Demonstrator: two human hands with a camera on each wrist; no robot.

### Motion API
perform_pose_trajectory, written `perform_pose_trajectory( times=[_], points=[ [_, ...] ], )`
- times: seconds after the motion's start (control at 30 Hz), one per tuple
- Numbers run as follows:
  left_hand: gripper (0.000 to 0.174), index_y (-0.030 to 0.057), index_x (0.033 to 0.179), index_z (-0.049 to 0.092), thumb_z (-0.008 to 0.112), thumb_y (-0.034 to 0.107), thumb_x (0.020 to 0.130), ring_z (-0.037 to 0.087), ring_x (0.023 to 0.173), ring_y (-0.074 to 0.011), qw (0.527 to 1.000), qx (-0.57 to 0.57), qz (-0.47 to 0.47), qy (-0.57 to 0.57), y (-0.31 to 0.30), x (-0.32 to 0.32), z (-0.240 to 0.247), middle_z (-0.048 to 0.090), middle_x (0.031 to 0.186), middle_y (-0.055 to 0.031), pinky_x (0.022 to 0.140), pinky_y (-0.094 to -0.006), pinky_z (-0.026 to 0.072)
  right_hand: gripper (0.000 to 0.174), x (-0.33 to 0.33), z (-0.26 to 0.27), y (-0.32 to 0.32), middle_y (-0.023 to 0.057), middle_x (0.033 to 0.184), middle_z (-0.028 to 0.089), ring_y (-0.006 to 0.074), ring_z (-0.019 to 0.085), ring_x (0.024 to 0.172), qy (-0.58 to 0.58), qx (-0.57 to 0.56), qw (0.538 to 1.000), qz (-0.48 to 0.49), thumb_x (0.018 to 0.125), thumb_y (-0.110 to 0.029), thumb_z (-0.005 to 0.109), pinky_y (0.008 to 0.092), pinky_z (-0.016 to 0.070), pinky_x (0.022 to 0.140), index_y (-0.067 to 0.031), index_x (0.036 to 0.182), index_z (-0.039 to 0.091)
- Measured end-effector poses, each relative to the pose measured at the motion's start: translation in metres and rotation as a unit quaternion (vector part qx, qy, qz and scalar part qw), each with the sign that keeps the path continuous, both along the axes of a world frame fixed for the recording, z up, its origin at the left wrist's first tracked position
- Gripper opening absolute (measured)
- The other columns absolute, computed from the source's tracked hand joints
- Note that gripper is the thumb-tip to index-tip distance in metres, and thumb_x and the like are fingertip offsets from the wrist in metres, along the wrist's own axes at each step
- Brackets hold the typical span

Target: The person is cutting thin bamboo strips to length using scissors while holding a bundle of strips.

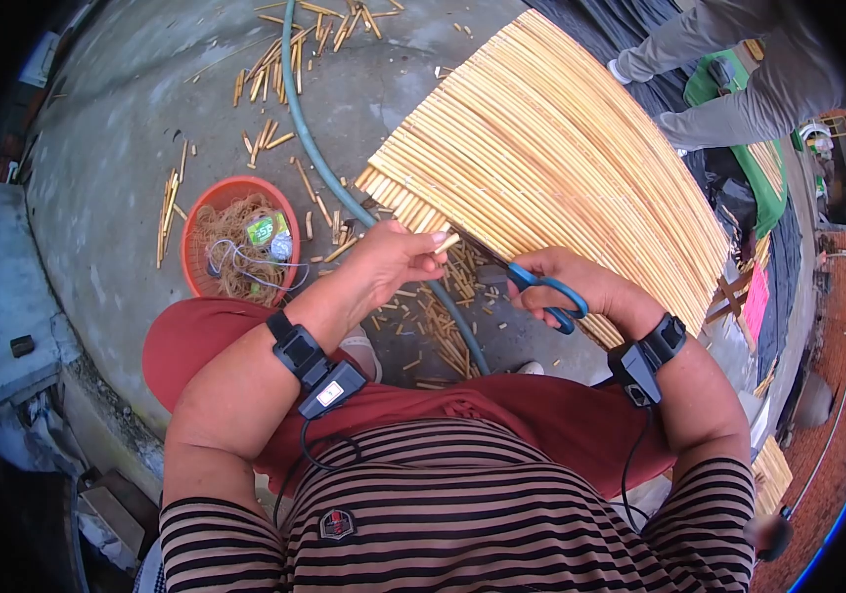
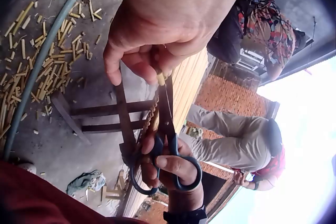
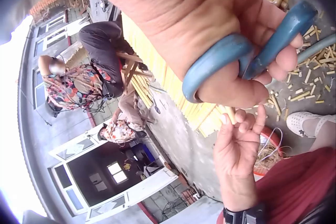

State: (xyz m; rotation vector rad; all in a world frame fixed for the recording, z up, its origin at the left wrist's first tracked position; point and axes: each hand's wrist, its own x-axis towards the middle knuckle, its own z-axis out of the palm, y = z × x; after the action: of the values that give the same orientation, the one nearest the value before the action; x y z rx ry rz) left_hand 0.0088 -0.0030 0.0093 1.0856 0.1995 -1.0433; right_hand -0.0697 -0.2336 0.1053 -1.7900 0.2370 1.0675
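Observation:
A wide mat of tied yellow reed stalks [image 1: 541, 148] lies in front of the person. At its near left edge the left hand [image 1: 393, 259] pinches a short stalk end [image 1: 446, 242] between thumb and fingers. The right hand [image 1: 573, 282] has its fingers through the blue handles of the scissors [image 1: 548, 287], whose blades point toward the left hand. In the left wrist view the scissors' blades [image 2: 166, 111] reach up to the pinched piece [image 2: 160, 79]. The right wrist view shows the blue handles [image 3: 220, 61] around the right hand's fingers; the blades are hidden there.
An orange basket [image 1: 188, 247] with tangled fibre stands on the left. A green hose [image 1: 319, 158] crosses the floor among scattered cut stalks [image 1: 443, 336]. Another person's legs [image 1: 739, 114] are beyond the mat. A dark wooden frame [image 2: 105, 109] supports the mat's near side.

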Motion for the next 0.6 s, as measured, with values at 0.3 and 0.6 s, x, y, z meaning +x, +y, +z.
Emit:
perform_pose_trajectory(
  times=[0.3, 0.6],
  points=[
    [0.018, -0.003, 0.092, 0.062, 0.066, 0.013, 0.086, 0.06, 0.061, -0.0121, 1.0, -0.007, 0.0, 0.007, 0.001, 0.001, -0.004, 0.062, 0.076, -0.007, 0.074, -0.0365, 0.0569, 0.01, -0.01, 0.003, 0.012, 0.0005, 0.059, 0.053, 0.0072, 0.051, 0.048, -0.041, -0.06, 0.997, -0.019, 0.08, -0.01, 0.058, 0.0213, 0.0424, 0.045, -0.0028, 0.087, 0.057],
    [0.019, -0.0036, 0.091, 0.062, 0.068, 0.014, 0.085, 0.06, 0.062, -0.0123, 1.0, 0.0, -0.012, 0.01, 0.0, 0.002, -0.004, 0.062, 0.075, -0.0061, 0.073, -0.0361, 0.0572, 0.015, -0.001, 0.002, -0.003, 0.0026, 0.065, 0.055, 0.0097, 0.054, 0.054, 0.035, 0.029, 0.999, -0.006, 0.078, -0.014, 0.055, 0.0233, 0.0454, 0.049, -0.0026, 0.088, 0.055]
  ],
)
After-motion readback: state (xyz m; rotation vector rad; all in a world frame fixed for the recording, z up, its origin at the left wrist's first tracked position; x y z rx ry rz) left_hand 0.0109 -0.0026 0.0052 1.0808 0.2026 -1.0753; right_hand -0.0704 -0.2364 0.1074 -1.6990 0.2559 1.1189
